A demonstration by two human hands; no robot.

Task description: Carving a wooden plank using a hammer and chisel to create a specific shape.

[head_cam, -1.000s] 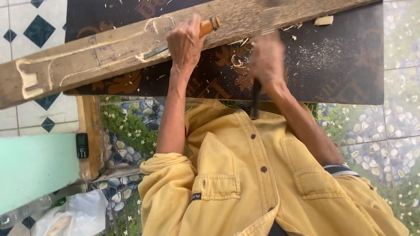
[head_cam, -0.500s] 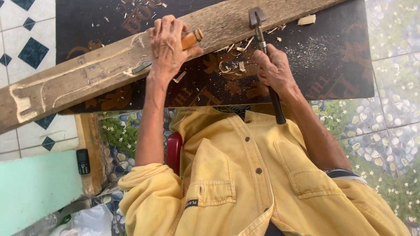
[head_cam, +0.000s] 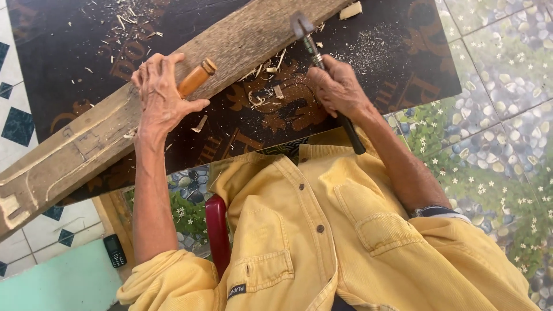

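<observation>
Nearest the camera hangs a yellow corduroy button shirt (head_cam: 322, 242), sleeves pushed up. Beyond it, over the dark patterned worktop (head_cam: 69, 46), the right hand (head_cam: 340, 89) has its grip wrapped tight around a black-handled metal hammer (head_cam: 331, 78), head raised above the plank. The left hand (head_cam: 161, 98) closes its grip on an orange wooden-handled chisel (head_cam: 196, 78), pressed to the long weathered wooden plank (head_cam: 115, 124) lying diagonally, amid pale wood shavings (head_cam: 271, 80).

Dark tabletop (head_cam: 69, 34) w/ shavings; pebble-pattern floor tiles (head_cam: 501, 115).
</observation>
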